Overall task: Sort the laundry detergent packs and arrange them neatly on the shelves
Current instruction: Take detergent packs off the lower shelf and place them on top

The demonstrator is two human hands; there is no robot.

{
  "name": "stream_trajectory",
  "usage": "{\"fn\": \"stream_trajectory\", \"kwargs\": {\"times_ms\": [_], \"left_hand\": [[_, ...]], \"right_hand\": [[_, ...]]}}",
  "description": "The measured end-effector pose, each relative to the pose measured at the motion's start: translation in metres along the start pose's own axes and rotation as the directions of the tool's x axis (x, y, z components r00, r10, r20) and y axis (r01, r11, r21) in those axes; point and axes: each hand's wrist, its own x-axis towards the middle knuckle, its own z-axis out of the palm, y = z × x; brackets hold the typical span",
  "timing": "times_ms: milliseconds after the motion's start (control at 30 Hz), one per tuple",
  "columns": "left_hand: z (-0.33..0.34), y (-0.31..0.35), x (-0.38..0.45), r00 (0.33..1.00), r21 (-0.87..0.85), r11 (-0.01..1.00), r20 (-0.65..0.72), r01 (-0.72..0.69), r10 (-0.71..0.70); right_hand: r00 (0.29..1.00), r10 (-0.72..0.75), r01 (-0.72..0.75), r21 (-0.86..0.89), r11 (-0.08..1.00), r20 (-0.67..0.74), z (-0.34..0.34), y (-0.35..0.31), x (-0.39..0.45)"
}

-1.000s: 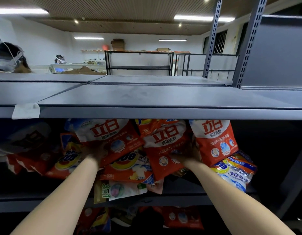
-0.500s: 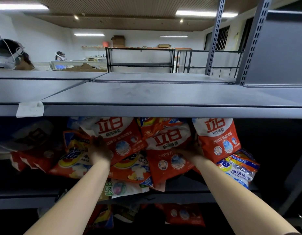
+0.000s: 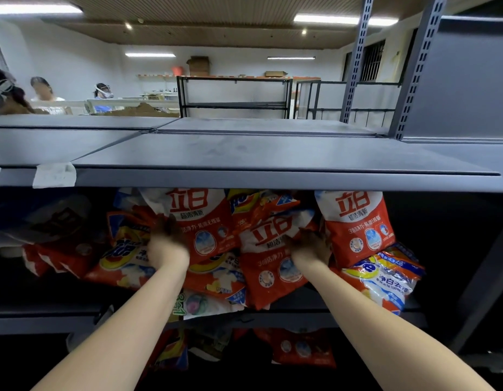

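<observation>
Several detergent packs lie piled on the middle shelf point(image 3: 272, 317). My left hand point(image 3: 167, 239) grips the left edge of a red-and-white pack point(image 3: 205, 221) leaning at the top of the pile. The fingers of my right hand point(image 3: 312, 245) curl on the right edge of a similar red pack point(image 3: 268, 266) in the middle. A third red pack point(image 3: 357, 221) stands upright to the right. Below it lies a blue, white and yellow pack point(image 3: 385, 280). Orange packs with a yellow logo point(image 3: 126, 255) lie to the left. Both hands are in shadow and slightly blurred.
The dark top shelf point(image 3: 244, 153) overhangs the pile and bears a piece of tape point(image 3: 54, 174) on its front edge. More packs point(image 3: 301, 349) lie on the shelf below. Perforated uprights point(image 3: 414, 66) rise at right. People point(image 3: 44, 93) work far off at back left.
My left hand has moved up and right from the orange pack to the left edge of the upper red pack. My right hand has shifted slightly up along the middle red pack.
</observation>
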Motion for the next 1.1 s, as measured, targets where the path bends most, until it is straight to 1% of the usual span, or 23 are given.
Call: {"fn": "stream_trajectory", "kwargs": {"times_ms": [67,100,167,267,400,467,533,667,733,867,967,1100], "left_hand": [[0.000,0.000,-0.004,1.000,-0.013,1.000,0.003,0.005,-0.005],[0.000,-0.002,-0.006,1.000,-0.044,0.999,-0.005,0.003,-0.003],[-0.003,-0.003,-0.014,1.000,-0.091,0.996,-0.014,0.010,-0.011],[-0.007,-0.003,-0.026,0.999,-0.038,0.999,-0.036,-0.038,0.037],[-0.013,0.004,-0.044,0.991,0.044,0.999,-0.131,-0.011,0.017],[-0.019,0.006,-0.051,0.981,0.076,0.997,-0.192,-0.024,0.038],[-0.026,0.006,-0.056,0.975,0.072,0.997,-0.214,-0.035,0.050],[-0.038,0.004,-0.070,0.976,0.056,0.998,-0.212,-0.027,0.039],[-0.040,0.003,-0.079,0.978,0.077,0.996,-0.202,-0.038,0.052],[-0.039,0.002,-0.093,0.985,0.117,0.991,-0.154,-0.065,0.083],[-0.033,0.001,-0.102,0.993,0.098,0.993,-0.093,-0.060,0.070],[-0.025,-0.002,-0.111,0.997,0.057,0.997,-0.060,-0.047,0.051]], "right_hand": [[0.999,-0.032,0.035,0.075,0.997,-0.038,-0.005,-0.001,-0.008],[0.996,-0.045,0.051,0.079,0.996,-0.076,-0.008,0.000,-0.012],[0.990,-0.056,0.078,0.167,0.983,-0.130,-0.016,0.004,-0.020],[0.987,-0.043,0.089,0.291,0.952,-0.158,-0.025,0.010,-0.031],[0.997,-0.048,0.061,0.283,0.957,-0.054,-0.034,0.017,-0.037],[0.999,-0.044,0.038,0.317,0.948,0.010,-0.037,0.023,-0.039],[0.997,-0.048,0.026,0.353,0.935,0.055,-0.039,0.027,-0.042],[0.993,-0.083,0.051,0.342,0.938,0.079,-0.042,0.029,-0.050],[0.994,-0.090,0.065,0.317,0.946,0.064,-0.045,0.030,-0.054],[0.995,-0.095,0.093,0.323,0.942,-0.007,-0.051,0.039,-0.061],[0.994,-0.099,0.108,0.309,0.945,-0.045,-0.055,0.045,-0.063],[0.989,-0.092,0.124,0.328,0.936,-0.112,-0.062,0.053,-0.068]]}}
